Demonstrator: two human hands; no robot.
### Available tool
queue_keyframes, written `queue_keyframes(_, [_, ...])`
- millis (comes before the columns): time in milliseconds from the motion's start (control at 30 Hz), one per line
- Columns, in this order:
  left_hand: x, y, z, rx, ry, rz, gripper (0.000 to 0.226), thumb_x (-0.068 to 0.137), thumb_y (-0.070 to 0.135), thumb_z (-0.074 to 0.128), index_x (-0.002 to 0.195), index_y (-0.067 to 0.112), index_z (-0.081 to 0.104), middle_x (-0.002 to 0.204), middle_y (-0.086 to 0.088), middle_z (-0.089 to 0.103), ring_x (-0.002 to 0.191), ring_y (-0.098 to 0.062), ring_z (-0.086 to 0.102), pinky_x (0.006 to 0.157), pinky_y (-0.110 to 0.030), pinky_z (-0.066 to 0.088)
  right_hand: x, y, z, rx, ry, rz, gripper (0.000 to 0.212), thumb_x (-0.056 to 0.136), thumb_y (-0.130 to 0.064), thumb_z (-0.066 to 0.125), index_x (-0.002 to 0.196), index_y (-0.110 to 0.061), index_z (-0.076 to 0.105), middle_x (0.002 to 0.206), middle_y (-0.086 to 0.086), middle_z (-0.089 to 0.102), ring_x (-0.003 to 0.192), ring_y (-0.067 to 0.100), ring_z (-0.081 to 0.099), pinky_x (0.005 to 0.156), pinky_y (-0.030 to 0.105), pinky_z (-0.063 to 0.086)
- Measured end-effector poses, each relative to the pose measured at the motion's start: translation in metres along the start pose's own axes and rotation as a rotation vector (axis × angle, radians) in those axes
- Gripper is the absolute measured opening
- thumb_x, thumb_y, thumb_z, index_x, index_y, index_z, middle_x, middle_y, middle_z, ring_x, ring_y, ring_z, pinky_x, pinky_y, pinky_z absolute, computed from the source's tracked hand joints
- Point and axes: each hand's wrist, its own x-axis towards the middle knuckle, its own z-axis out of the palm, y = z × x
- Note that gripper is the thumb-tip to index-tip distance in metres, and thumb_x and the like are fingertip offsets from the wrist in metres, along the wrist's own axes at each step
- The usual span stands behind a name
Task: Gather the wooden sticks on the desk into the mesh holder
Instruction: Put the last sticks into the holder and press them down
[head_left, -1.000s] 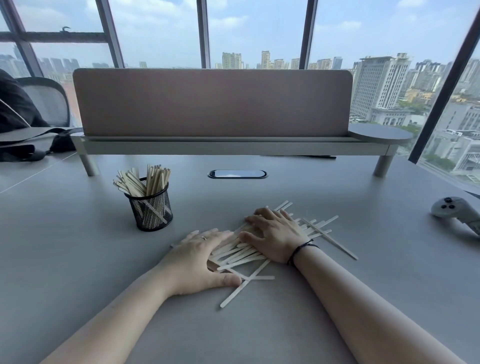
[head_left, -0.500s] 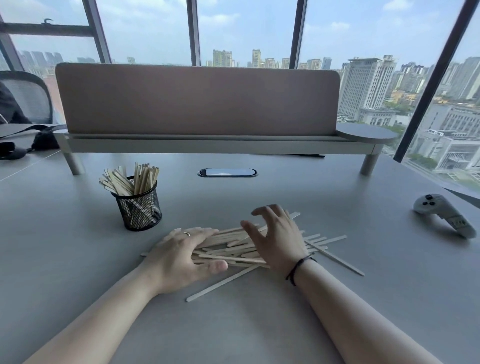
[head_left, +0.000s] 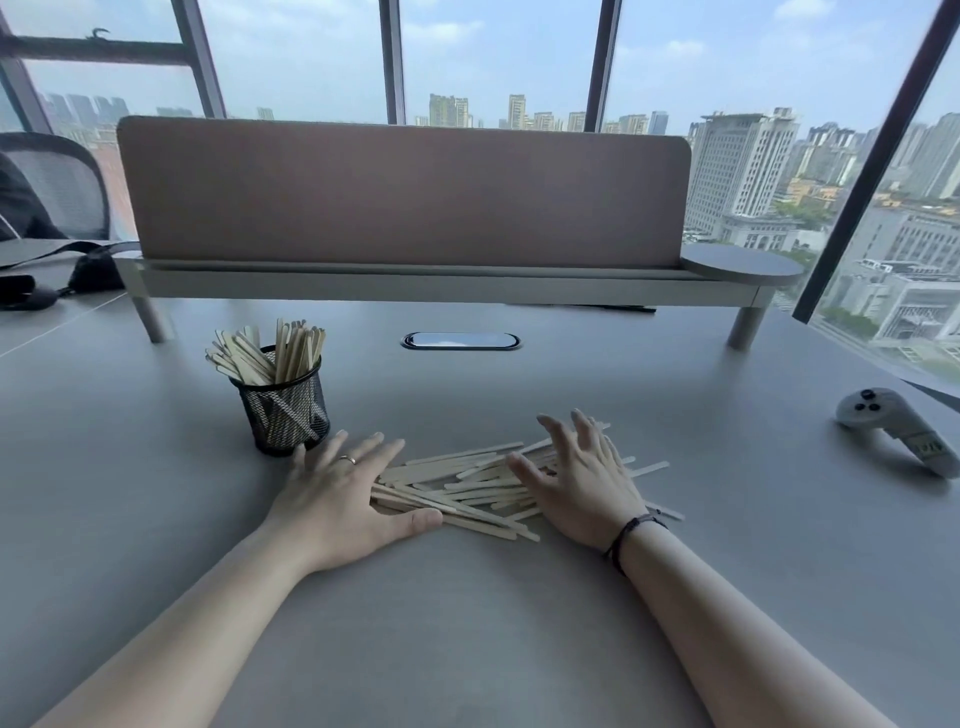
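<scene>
On the left of the grey table (head_left: 675, 415), the black mesh holder (head_left: 284, 410) is standing upright, already carrying a bunch of sticks (head_left: 270, 351) that are fanning out above its rim. Just in front and to the right of it, you are laying your left hand (head_left: 345, 501) flat on the table, fingers straight and spread, a ring on one finger; the fingertips are lying near the holder's base, and the thumb is stretching out along the near edge of the loose wooden sticks (head_left: 467, 480). That pile is lying flat on the table between your two hands, its left end touching your left palm. Your right hand (head_left: 576, 478) is resting on the pile's right end with fingers spread and only slightly bent, gripping nothing; a few stick ends are poking out beyond it. Well apart, at the far right, a white controller (head_left: 893, 428) is lying on the table.
</scene>
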Motion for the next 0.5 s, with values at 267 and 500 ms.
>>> queue_keyframes(267, [0.005,0.007,0.005,-0.076,-0.015,0.096,0.125,0.048,0.109,0.021,0.155,0.045,0.02,0.165,0.024,0.011,0.154,-0.009,0.004,0.124,-0.047,0.003,-0.003,-0.032,0.017,0.068,-0.117,-0.348,0.075,0.081,-0.078,0.047,0.145,-0.045,0.028,0.163,-0.002,0.014,0.145,0.018,0.031,0.115,0.035,0.031])
queue_keyframes(500, [0.007,0.012,0.007,-0.096,0.025,0.132,0.123,0.05,0.108,0.025,0.154,0.042,0.023,0.162,0.024,0.021,0.153,-0.007,0.012,0.124,-0.041,0.01,0.003,-0.026,0.008,0.174,0.175,-0.365,0.06,0.088,-0.07,0.044,0.139,-0.037,0.045,0.149,-0.007,0.043,0.139,0.007,0.036,0.117,0.039,0.028])
